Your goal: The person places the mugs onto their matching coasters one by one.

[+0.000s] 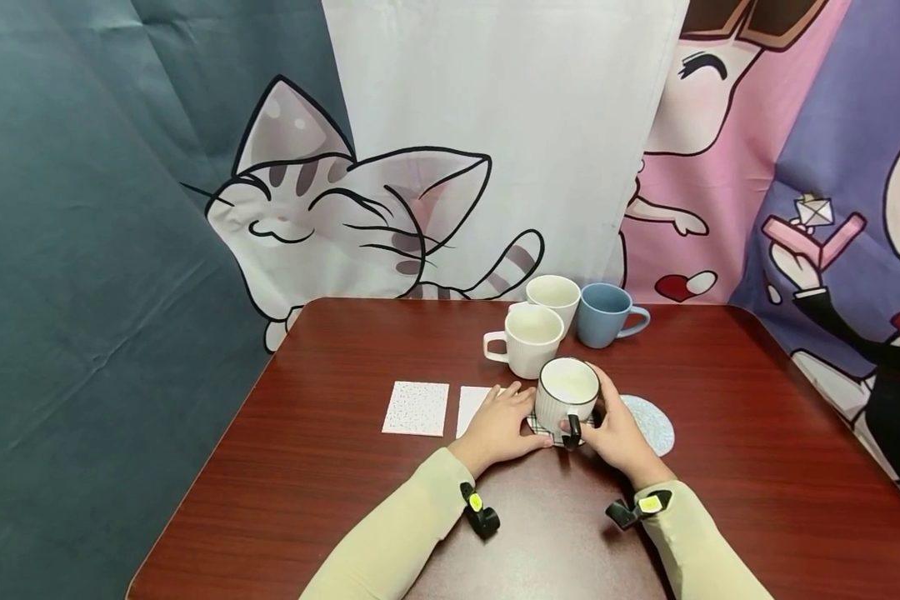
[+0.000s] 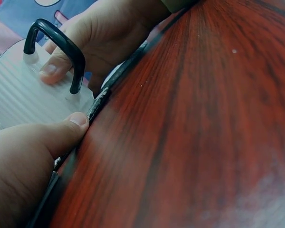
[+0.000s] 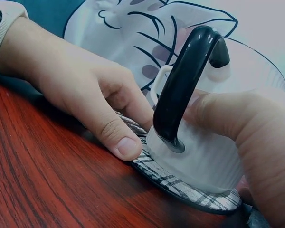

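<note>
A white ribbed mug (image 1: 555, 405) with a dark rim and a black handle (image 3: 183, 85) stands on a plaid coaster (image 3: 173, 184). My right hand (image 1: 621, 437) grips the mug from its right side, thumb on the wall by the handle. At the left of the mug rests my left hand (image 1: 498, 429), its thumb touching the coaster's near edge and its fingers stretched forward. In the left wrist view, the left thumb (image 2: 69, 130) lies at the mug's base. The mug hides most of the coaster in the head view.
Behind the mug stand two white mugs (image 1: 532, 343) and a blue mug (image 1: 602, 315). A white speckled square coaster (image 1: 416, 408) lies at left, another white square (image 1: 471, 404) partly under the left hand. A round pale-blue coaster (image 1: 654, 425) is right of the right hand.
</note>
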A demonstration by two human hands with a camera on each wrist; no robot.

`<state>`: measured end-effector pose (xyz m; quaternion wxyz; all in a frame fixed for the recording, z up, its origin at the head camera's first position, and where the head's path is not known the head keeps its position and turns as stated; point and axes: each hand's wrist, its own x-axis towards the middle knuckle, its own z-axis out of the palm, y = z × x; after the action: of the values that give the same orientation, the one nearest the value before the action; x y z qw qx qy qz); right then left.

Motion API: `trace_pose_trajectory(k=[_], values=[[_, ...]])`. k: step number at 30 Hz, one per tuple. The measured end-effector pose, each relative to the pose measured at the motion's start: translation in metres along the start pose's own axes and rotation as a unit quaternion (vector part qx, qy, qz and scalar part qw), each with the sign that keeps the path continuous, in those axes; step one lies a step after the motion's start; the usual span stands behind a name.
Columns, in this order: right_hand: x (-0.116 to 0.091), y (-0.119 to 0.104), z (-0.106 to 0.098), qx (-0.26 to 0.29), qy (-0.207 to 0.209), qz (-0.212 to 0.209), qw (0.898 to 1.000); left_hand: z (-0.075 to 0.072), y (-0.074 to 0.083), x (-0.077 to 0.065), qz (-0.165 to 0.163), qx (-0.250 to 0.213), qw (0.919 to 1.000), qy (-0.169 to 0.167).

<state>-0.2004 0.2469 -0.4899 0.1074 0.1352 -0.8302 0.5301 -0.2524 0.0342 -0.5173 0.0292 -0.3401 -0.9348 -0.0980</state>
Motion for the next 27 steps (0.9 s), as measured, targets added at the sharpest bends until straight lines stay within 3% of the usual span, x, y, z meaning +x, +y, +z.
trace_pose_trajectory(k=[7,10,14,17,27], values=[[0.004,0.029,0.003,-0.012,0.005,-0.011,1.0,0.001,0.0,-0.001,-0.003,0.0,1.0,-0.003],[0.001,0.014,0.001,-0.014,0.006,-0.021,1.0,0.001,0.0,-0.001,-0.004,0.0,1.0,-0.003],[0.002,0.015,-0.001,-0.017,0.006,-0.021,1.0,0.002,-0.001,0.001,-0.003,-0.001,1.0,0.0],[0.005,0.032,0.0,-0.017,0.007,-0.018,1.0,0.001,-0.001,0.001,-0.002,0.0,1.0,0.002],[0.002,0.028,-0.003,-0.041,-0.007,0.001,0.999,0.002,0.001,-0.002,-0.001,0.026,0.9993,0.027]])
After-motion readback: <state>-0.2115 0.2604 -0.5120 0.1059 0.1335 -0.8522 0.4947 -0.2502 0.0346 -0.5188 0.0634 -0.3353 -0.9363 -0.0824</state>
